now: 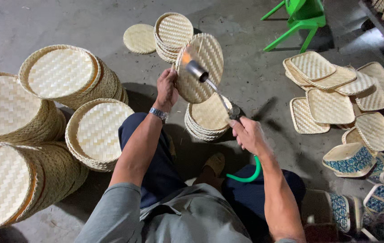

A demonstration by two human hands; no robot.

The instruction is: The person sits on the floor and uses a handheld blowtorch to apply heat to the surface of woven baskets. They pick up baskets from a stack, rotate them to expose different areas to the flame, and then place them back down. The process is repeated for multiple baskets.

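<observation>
View from the head camera, looking down on a seated person at work on a concrete floor (255, 85). The left hand (167, 88) grips the rim of a round woven bamboo lid (203, 63) and holds it tilted on edge ahead of the knees. The right hand (247, 133) is closed around the handle of a gas torch (210, 85), whose metal nozzle points at the lid's face with a small flame at the tip; a green hose (248, 175) trails from the handle toward the lap. Directly beneath the hands stands a low stack of round lids (207, 119). A second stack (172, 33) and a single flat disc (140, 38) lie beyond the left hand. Left of the left hand rise tall stacks of round woven baskets (57, 81). Right of the right hand lies a heap of rectangular woven trays (336, 96), with blue-patterned boxes (349, 158) nearer the body. Progress appears partial: one lid is under the flame, and which stacks are finished cannot be told. No labels or signs are visible; a green chair (302, 18) stands far beyond the right hand.
</observation>
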